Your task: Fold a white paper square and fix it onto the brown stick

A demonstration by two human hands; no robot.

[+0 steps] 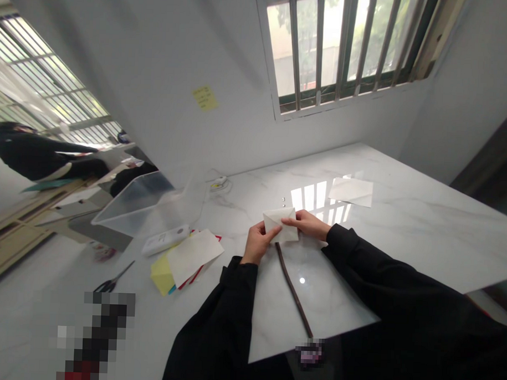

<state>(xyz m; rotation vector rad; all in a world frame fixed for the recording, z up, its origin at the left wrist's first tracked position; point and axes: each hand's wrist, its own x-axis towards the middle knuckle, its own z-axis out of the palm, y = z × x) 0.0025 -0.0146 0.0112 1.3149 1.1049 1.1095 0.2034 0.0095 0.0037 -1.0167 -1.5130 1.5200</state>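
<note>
A small cream envelope (288,232) is held between my two hands over the marble-patterned table, its flap side facing up. My left hand (258,241) grips its left side, the thumb lying on the front. From the right, my right hand (310,222) pinches the other side, with its thumb across the flap. The fingers behind the envelope are hidden. A dark brown cord-like strip (291,288) runs from just below the envelope towards the table's near edge, where a blurred patch covers its end.
Left of my hands lie stacked coloured papers (195,258), a white box-like device (166,239), scissors (111,282) and a clear plastic bin (143,200). A white sheet (351,192) lies at the back right. A person (42,152) in black sits far left. A barred window (341,49) is ahead.
</note>
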